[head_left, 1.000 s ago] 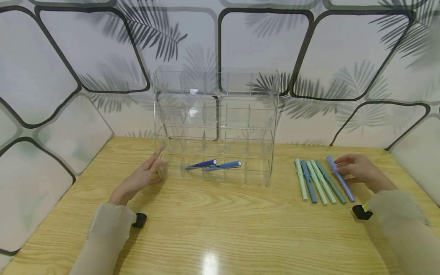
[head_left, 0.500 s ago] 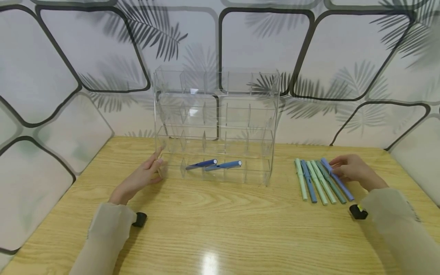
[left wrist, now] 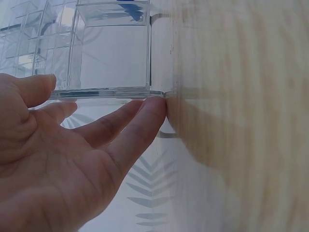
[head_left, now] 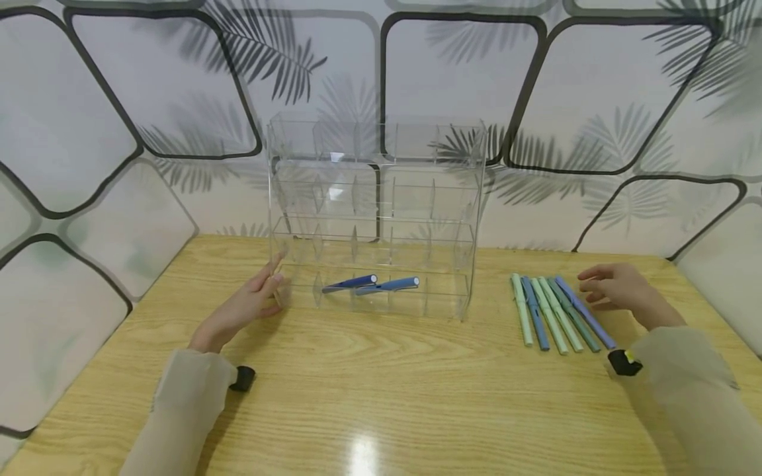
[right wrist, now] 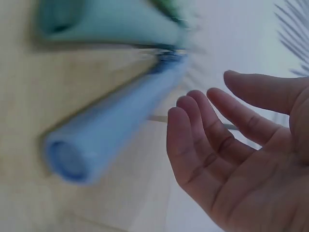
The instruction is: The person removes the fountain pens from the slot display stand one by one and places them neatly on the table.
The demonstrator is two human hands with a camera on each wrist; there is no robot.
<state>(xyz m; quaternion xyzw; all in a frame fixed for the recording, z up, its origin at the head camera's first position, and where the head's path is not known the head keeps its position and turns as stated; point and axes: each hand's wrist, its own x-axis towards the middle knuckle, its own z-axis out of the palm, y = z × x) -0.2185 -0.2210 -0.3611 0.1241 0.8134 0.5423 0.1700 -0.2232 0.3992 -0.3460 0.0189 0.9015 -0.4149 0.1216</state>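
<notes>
A clear acrylic rack (head_left: pixel 372 218) with rows of compartments stands on the table. My left hand (head_left: pixel 241 307) rests against its left side; in the left wrist view the fingertips (left wrist: pixel 153 104) touch the side panel and the thumb lies by its edge. A dark blue pen (head_left: pixel 350 284) and a lighter blue pen (head_left: pixel 388 286) lie in the bottom row. To the right, several green and blue pens (head_left: pixel 550 314) lie side by side. At their right end is a periwinkle pen (head_left: pixel 586 312). My right hand (head_left: pixel 625 294) hovers just right of it, fingers loosely bent, holding nothing.
The wood-grain table (head_left: pixel 381 396) spreads in front of the rack. A patterned wall covering (head_left: pixel 458 79) rises directly behind the rack and along both sides. Small black cameras (head_left: pixel 243 379) sit on both wrists.
My right hand shifted the periwinkle pen left against the green pen beside it, then let go and moved off slightly to the right. The left hand stayed on the rack.
</notes>
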